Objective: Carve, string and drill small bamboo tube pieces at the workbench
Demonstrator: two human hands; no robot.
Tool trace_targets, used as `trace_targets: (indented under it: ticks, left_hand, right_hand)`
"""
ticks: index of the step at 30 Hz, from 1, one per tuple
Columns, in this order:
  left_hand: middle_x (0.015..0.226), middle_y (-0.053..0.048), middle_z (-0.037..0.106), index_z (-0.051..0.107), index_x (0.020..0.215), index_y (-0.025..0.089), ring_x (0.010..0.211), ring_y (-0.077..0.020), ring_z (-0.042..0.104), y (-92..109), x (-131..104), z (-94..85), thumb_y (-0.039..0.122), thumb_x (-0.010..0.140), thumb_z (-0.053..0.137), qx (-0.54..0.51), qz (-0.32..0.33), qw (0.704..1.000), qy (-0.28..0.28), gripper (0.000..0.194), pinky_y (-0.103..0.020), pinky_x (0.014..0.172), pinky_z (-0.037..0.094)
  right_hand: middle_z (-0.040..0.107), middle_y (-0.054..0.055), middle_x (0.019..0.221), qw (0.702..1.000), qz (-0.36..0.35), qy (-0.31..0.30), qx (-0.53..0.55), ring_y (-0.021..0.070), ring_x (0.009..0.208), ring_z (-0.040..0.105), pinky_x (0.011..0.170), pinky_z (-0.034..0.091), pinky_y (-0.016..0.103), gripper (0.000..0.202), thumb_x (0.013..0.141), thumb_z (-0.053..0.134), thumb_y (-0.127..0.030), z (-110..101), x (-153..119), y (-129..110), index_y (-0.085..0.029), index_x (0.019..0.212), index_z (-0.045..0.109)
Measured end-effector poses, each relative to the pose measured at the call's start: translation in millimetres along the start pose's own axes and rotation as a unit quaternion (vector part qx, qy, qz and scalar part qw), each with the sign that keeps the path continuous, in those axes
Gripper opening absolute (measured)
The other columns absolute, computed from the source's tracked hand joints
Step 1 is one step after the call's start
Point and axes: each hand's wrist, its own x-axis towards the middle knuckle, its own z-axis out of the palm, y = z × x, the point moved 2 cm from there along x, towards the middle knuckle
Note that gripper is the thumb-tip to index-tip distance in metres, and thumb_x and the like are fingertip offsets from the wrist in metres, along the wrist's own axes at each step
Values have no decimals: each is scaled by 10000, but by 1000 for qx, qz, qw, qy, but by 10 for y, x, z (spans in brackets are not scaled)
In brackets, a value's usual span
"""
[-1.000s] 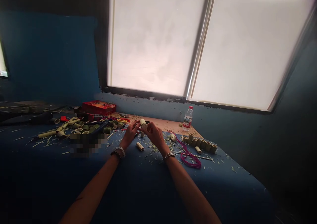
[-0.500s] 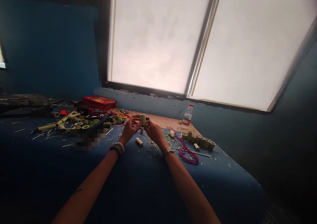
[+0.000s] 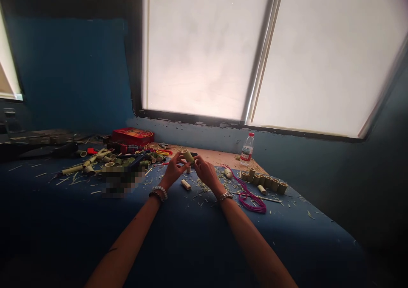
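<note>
A short green bamboo tube (image 3: 188,156) is held up above the table, tilted so that its open, pale-rimmed end faces up and to the left. My left hand (image 3: 172,169) grips it from the left with bent fingers. From the right, the fingertips of my right hand (image 3: 206,174) close on its lower end. Just beyond the right fingers shows a dark object (image 3: 193,154) that I cannot make out. Under my hands, a small pale bamboo piece with marks on it (image 3: 185,184) lies on the blue table cover (image 3: 191,224). Another small piece (image 3: 188,168) stands behind, partly hidden.
Several bamboo rings (image 3: 268,182) stand in a row at right, near purple cord (image 3: 251,203) and a water bottle (image 3: 247,150). At left lie cut bamboo pieces (image 3: 108,162), tools and a red box (image 3: 133,136). Shavings (image 3: 204,188) litter the cover.
The bamboo tube has gone from nearly upright to tilted left, showing its open end. Both hands keep hold of it. The whole view has shifted slightly.
</note>
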Motion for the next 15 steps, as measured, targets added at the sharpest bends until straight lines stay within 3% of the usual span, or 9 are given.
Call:
trace_targets:
  ticks: [6, 9, 12, 13, 15]
  left_hand:
    - [1140, -120, 746, 593, 1044, 205, 986, -249, 715, 64, 30, 7, 420, 752, 746, -49, -22, 999, -8, 395, -347, 792, 560]
    - [1032, -87, 752, 583, 1000, 205, 987, -235, 703, 215, 121, -63, 431, 769, 727, -102, -8, 994, 33, 353, -353, 847, 552]
    - [847, -12, 700, 517, 907, 208, 791, -168, 649, 385, 284, -392, 439, 828, 649, -82, -18, 985, 153, 277, -312, 765, 525]
    - [789, 14, 665, 506, 868, 205, 742, -146, 614, 432, 352, -566, 410, 845, 625, -32, -40, 984, 173, 238, -294, 743, 507]
    - [721, 50, 610, 535, 820, 184, 714, -120, 555, 511, 505, -975, 328, 854, 617, 61, -62, 983, 162, 169, -261, 722, 457]
  right_hand:
    - [719, 9, 793, 1000, -4, 7, 26, 167, 649, 660, 582, 299, 222, 229, 1071, 463, -335, -22, -14, -29, -204, 1204, 596]
    - [715, 8, 756, 999, -10, 8, 45, 154, 596, 628, 571, 302, 220, 250, 1078, 454, -379, -18, -3, -55, -199, 1146, 614]
    - [706, 7, 718, 999, -9, 10, 48, 140, 561, 602, 568, 309, 217, 235, 1075, 448, -340, -7, 25, -76, -194, 1090, 631]
    - [700, 6, 707, 999, -9, 11, 40, 137, 560, 598, 570, 310, 217, 221, 1067, 455, -315, -5, 32, -86, -194, 1076, 640]
    - [693, 5, 694, 1000, -16, 14, 21, 133, 568, 598, 578, 316, 217, 197, 1046, 480, -279, -1, 35, -121, -195, 1055, 658]
